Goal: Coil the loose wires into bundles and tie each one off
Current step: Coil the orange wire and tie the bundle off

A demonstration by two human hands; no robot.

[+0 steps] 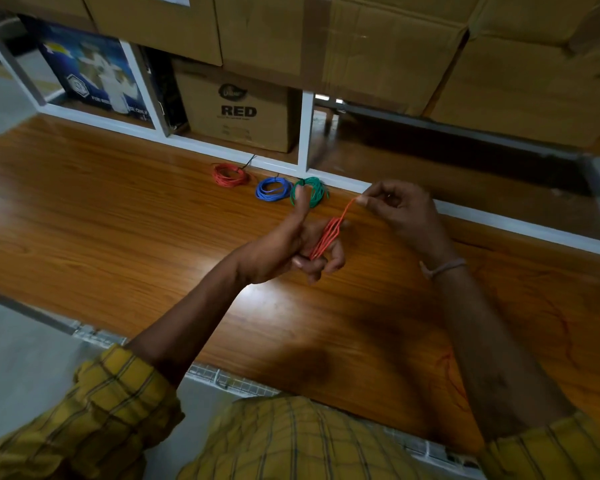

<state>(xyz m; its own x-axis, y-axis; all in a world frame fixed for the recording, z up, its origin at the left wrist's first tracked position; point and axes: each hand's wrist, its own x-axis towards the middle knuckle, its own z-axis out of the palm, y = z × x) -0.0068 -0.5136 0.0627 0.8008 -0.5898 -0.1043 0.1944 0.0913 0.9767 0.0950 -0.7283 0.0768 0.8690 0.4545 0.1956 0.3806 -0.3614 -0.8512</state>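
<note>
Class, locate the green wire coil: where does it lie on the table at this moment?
In the head view, the green wire coil lies at the table's far edge, rightmost of three coils, right of the blue coil, just behind the left hand's raised thumb.

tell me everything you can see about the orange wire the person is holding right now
The orange wire is thin, with what looks like plastic insulation, wound into a narrow elongated coil of several loops. The coil sits around fingers of the left hand, held above the wooden table, not touching it. One free end runs up and to the right, pulled taut and pinched between the fingertips of the right hand. No tie is visible on it yet.
</note>
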